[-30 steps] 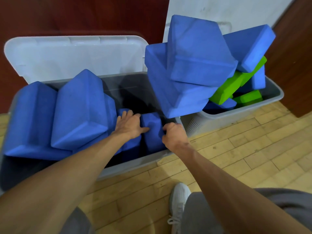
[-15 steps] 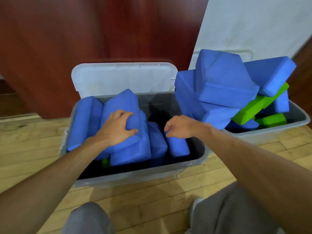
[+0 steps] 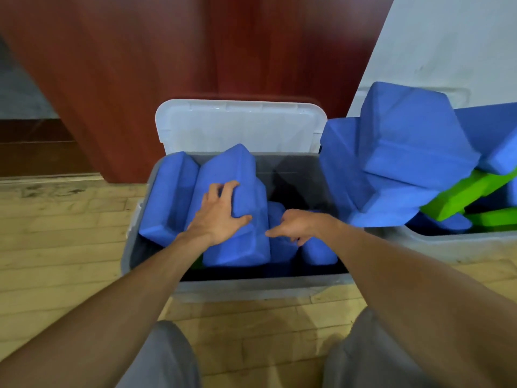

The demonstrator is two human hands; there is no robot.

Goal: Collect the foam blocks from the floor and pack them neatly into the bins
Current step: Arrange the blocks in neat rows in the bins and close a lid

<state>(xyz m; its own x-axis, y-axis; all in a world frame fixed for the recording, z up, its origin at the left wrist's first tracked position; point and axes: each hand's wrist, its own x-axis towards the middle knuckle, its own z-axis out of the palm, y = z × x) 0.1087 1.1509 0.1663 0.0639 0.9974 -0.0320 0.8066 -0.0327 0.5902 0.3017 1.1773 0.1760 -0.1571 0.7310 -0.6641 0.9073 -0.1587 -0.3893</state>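
Block (image 3: 234, 165) gripped beneath left fingers (image 3: 214, 191).

Soft, even indoor light, mild motion blur, wide-angle stretching at the edges, dark shadow inside the bin (image 3: 246, 288).
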